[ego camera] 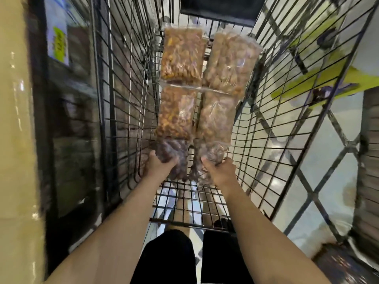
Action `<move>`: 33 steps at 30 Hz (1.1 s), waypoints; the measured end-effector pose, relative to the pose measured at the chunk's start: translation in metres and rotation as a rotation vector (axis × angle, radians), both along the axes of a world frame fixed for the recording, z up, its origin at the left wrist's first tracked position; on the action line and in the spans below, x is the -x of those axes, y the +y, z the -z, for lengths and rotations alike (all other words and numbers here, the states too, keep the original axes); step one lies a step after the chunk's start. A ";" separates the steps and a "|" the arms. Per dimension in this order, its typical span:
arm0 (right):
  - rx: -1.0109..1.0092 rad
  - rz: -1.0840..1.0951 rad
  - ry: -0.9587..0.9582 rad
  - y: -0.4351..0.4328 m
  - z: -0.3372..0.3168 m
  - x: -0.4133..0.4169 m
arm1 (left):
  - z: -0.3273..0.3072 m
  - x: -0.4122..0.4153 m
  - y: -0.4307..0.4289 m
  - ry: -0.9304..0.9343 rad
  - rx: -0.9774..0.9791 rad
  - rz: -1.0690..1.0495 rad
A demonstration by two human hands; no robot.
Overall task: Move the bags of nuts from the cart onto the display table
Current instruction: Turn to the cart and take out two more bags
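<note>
Wire cart (127, 111) viewed from above, with 6 clear bags of nuts inside it in 2 columns of 3.

Left hand (159, 166) grips the near left bag (174, 147), which holds dark nuts, fingers curled round its near end. Right hand (220, 169) grips the near right bag (213, 149) likewise.

Farther along lie the middle left bag (176, 113), middle right bag (217, 115), far left bag (181, 54) and far right bag (231, 62). All 4 are paler orange-brown, and the far right bag is skewed slightly.
</note>
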State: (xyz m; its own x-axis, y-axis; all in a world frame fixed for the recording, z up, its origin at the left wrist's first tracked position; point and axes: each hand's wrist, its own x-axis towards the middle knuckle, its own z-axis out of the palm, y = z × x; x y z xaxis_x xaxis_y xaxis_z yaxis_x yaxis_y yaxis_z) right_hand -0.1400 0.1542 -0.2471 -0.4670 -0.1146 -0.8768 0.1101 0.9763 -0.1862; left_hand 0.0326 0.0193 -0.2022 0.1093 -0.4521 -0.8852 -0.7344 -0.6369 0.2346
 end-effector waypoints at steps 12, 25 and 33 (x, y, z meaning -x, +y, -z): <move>0.148 0.105 -0.127 -0.025 -0.031 0.000 | 0.034 -0.001 -0.002 0.051 -0.054 -0.106; 0.239 0.084 -0.115 -0.019 -0.027 -0.001 | 0.029 -0.002 -0.001 0.061 -0.048 -0.087; 0.294 0.162 -0.245 -0.010 -0.056 0.006 | -0.002 -0.007 0.001 0.174 -0.109 -0.158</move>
State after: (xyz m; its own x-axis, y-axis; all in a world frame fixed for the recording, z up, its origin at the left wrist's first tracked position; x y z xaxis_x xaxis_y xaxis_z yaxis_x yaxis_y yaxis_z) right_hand -0.1462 0.1443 -0.1915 -0.2815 -0.3188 -0.9051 0.3339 0.8517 -0.4039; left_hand 0.0399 0.0200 -0.2001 0.0129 -0.3424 -0.9395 -0.5785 -0.7689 0.2723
